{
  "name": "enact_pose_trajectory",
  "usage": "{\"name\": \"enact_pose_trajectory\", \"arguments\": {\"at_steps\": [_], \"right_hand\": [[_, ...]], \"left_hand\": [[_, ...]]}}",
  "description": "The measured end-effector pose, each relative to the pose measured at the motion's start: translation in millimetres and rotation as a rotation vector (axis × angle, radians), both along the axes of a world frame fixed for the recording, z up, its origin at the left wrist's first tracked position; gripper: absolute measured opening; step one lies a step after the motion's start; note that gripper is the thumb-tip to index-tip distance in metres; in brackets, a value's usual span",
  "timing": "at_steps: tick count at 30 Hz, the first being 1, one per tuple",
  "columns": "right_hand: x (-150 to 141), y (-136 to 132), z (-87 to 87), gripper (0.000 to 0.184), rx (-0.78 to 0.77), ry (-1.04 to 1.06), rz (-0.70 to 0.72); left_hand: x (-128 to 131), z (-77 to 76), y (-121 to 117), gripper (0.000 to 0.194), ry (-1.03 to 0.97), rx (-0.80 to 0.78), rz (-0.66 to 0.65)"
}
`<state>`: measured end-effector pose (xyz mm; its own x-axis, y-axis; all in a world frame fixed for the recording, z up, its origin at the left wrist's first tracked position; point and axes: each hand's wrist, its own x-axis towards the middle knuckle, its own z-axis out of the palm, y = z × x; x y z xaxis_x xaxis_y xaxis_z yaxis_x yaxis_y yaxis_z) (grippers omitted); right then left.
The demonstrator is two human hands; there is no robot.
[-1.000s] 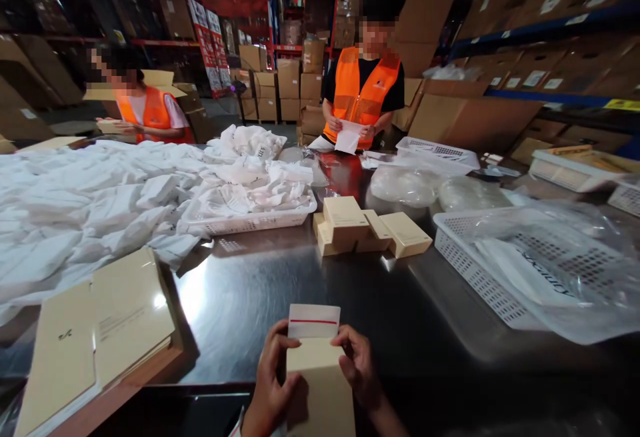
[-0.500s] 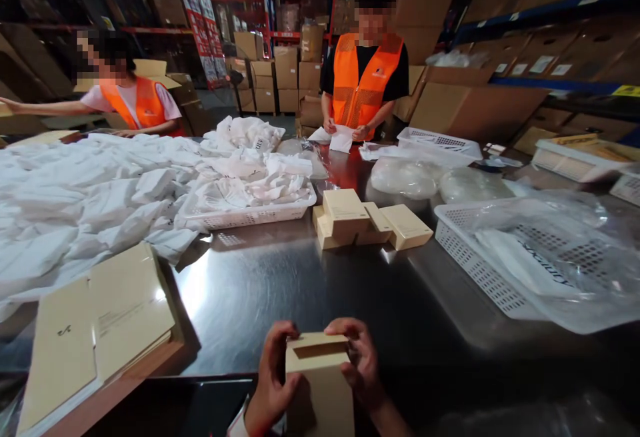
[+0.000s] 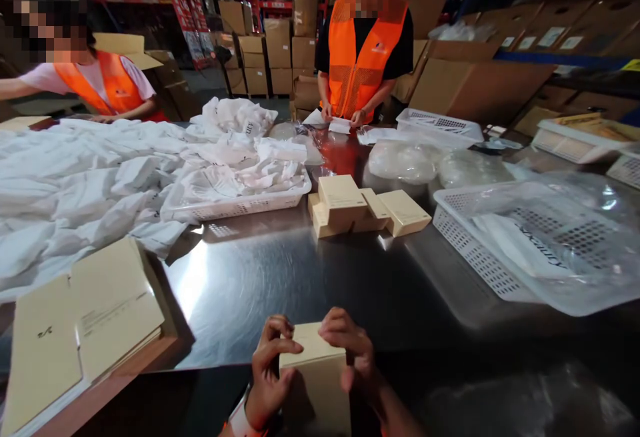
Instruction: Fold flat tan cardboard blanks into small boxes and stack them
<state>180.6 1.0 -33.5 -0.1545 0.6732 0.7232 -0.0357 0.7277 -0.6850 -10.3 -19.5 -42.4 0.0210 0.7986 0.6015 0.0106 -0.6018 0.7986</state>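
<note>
Since the earlier frame we have folded the flap down, so the beige box [image 3: 314,377] now looks shut | progress: top closed, flat blanks [image 3: 85,324] left | pose: left hand [image 3: 267,377] clasps its left side, right hand [image 3: 353,357] presses fingertips on the lid | box upright at the table [image 3: 280,277] near edge.

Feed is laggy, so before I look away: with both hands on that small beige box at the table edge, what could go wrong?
The beige box sits at the steel table's near edge; it could slip off. Both the left hand and right hand press its top, which might crease.
</note>
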Motion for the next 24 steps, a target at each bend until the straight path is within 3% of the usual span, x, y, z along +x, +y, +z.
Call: {"name": "enact_pose_trajectory", "arguments": {"at_steps": [17, 24], "right_hand": [[3.6, 1.3, 4.7, 0.059, 0.010, -0.199, 0.043], [4.8, 4.4, 2.7, 0.052, 0.070, -0.225, 0.062]], "left_hand": [[3.9, 8.0, -2.2, 0.031, -0.014, -0.033, 0.052], [3.6, 9.2, -1.3, 0.031, -0.022, -0.013, 0.056]]}}
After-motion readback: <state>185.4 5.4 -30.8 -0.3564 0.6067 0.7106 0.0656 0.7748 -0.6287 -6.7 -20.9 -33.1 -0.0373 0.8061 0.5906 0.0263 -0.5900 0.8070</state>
